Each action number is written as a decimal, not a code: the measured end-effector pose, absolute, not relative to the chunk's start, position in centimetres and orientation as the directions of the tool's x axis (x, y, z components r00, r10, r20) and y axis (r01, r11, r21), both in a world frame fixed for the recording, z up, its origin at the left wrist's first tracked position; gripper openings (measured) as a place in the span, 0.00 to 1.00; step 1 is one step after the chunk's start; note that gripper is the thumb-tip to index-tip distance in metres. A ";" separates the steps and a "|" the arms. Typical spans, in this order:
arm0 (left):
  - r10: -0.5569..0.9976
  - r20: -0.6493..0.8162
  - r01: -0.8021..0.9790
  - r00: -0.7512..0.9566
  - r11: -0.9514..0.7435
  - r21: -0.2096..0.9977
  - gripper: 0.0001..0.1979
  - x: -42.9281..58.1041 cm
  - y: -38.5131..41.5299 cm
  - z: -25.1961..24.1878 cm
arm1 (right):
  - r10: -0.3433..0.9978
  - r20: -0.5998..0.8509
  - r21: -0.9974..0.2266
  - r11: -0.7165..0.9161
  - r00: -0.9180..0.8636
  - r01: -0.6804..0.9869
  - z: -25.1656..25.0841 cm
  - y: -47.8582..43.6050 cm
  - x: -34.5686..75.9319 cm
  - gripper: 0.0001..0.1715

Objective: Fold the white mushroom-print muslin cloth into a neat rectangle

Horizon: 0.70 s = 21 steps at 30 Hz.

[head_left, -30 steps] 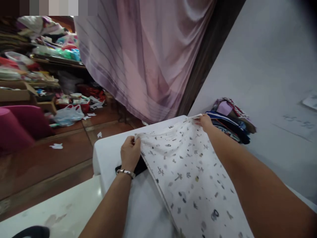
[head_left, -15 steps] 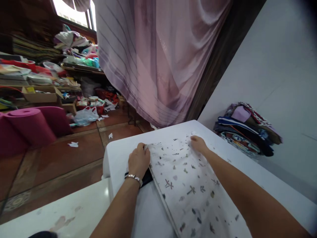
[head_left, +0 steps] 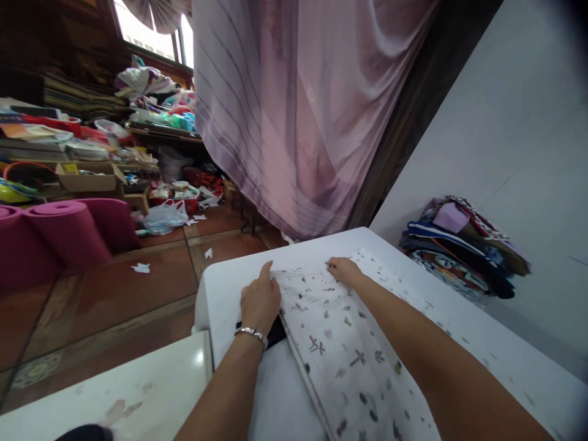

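A white cloth (head_left: 335, 343) printed with small leaves and plants lies folded in layers on a white-covered surface, its far edge between my hands. My left hand (head_left: 260, 301), with a silver bracelet at the wrist, is at the cloth's far left corner. Its index finger is stretched out, apart from the thumb; the other fingers are mostly hidden. My right hand (head_left: 343, 271) pinches the cloth near the far edge. Beyond that hand, more of the printed fabric spreads flat to the right. A flat black item (head_left: 275, 334) lies partly beneath my left wrist.
A stack of folded clothes (head_left: 463, 245) sits by the wall at right. Pink curtains (head_left: 303, 122) hang ahead. On the left are rolled pink mats (head_left: 68, 236), a plastic bag (head_left: 165, 217) and cluttered shelves. A pale glossy tabletop (head_left: 138, 386) adjoins at lower left.
My right hand has moved left toward my left hand, drawing the cloth's edge over and exposing printed fabric at right. My left index finger has lifted away from the corner.
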<state>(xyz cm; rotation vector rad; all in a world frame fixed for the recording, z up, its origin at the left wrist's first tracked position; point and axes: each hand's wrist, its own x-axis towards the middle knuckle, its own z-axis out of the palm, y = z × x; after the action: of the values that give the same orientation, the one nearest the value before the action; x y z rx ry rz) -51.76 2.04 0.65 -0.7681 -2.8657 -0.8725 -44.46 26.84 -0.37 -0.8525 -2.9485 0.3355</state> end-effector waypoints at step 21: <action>0.430 0.137 0.422 -0.893 0.691 0.587 0.20 -52.3 1.8 0.0 | 0.592 0.051 -0.205 0.794 -0.804 0.572 -0.8 25.2 -46.5 0.12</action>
<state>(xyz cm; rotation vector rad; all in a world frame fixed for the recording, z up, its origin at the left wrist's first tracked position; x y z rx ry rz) -52.34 1.78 0.02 -0.7303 -2.8993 -1.0015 -46.50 25.16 -0.79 -0.9335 -2.8686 0.2736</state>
